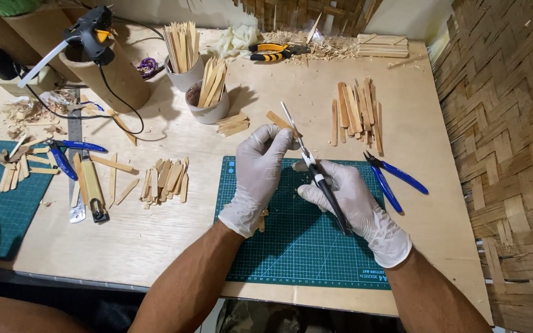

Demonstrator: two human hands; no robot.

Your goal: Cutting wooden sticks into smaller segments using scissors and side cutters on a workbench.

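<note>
A flat wooden stick [277, 119] was pinched at the fingertips of the left hand [255, 176], held above the far edge of the green cutting mat [303, 246]. Only its upper end showed past the glove; the rest was hidden behind the fingers. The right hand [356, 209] was closed around the black handle of a pair of scissors [313, 166], whose thin blades pointed up and away, crossing just beside the stick; whether the blades touched it was hard to make out. Both hands wore white gloves and sat close together over the mat. Blue-handled cutters [395, 179] lay just right of the mat, and a loose pile of sticks [356, 114] lay beyond them on the wooden table [155, 240].
</note>
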